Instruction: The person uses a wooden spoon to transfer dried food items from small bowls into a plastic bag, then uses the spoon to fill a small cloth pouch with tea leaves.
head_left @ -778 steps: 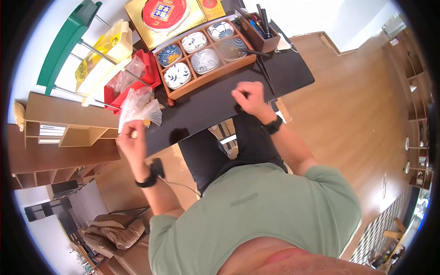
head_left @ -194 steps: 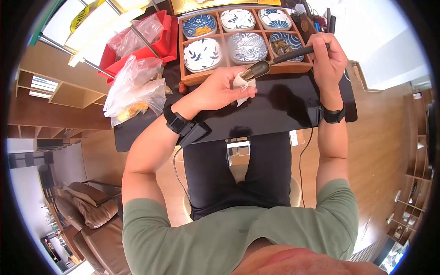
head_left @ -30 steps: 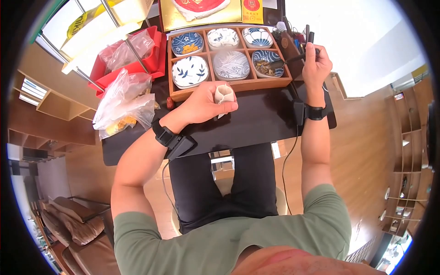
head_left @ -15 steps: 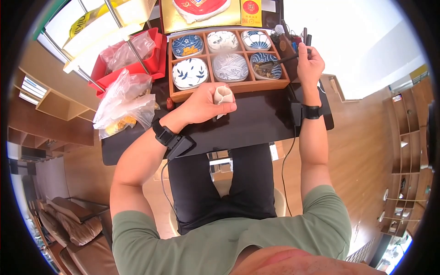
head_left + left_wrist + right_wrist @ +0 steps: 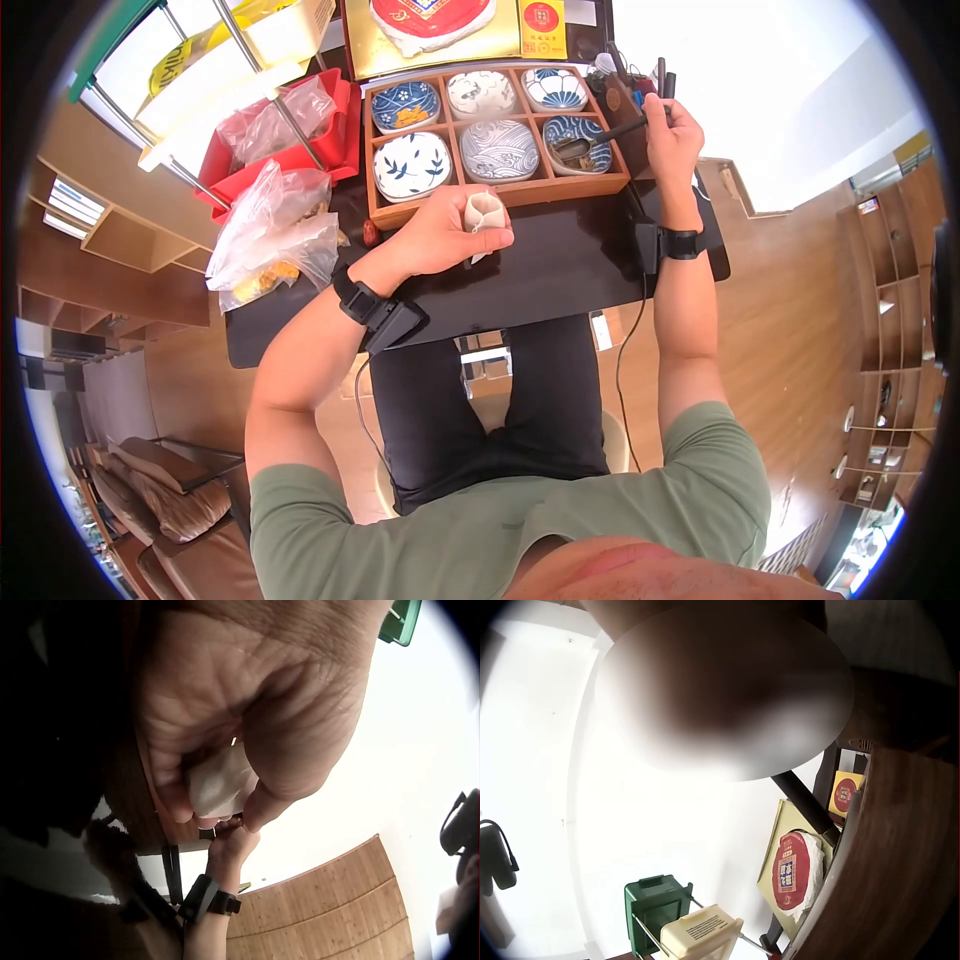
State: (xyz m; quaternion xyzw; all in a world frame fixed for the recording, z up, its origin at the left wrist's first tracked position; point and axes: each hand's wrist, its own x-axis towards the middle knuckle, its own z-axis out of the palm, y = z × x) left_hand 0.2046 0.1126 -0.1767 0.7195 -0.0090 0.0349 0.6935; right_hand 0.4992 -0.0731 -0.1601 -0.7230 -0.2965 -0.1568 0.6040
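Observation:
My left hand (image 5: 437, 232) holds a small white drawstring bag (image 5: 484, 211) above the table, its mouth spread wide and facing up. In the left wrist view, thumb and fingers curl around the pale bag (image 5: 219, 784). My right hand (image 5: 673, 142) grips the black handle of a spoon (image 5: 626, 129) beyond the right edge of the wooden divided box (image 5: 497, 194). The spoon's head is down in the front-right blue wave-patterned bowl (image 5: 598, 158), among brownish dried pieces. In the right wrist view the hand is blurred, with the dark spoon handle (image 5: 807, 806) sticking out below.
Other patterned bowls fill the box; the back-left bowl (image 5: 404, 101) holds orange-yellow pieces. A red date (image 5: 372, 232) and plastic bags (image 5: 270, 240) lie left, beside a red bin (image 5: 340, 120). A pen holder (image 5: 622, 98) stands right, a gold box (image 5: 430, 50) behind.
Earlier the spoon was tipped at the bag's mouth; since then it has gone back to the front-right bowl. Over the last second the right hand shifted slightly left; the left hand barely moved.

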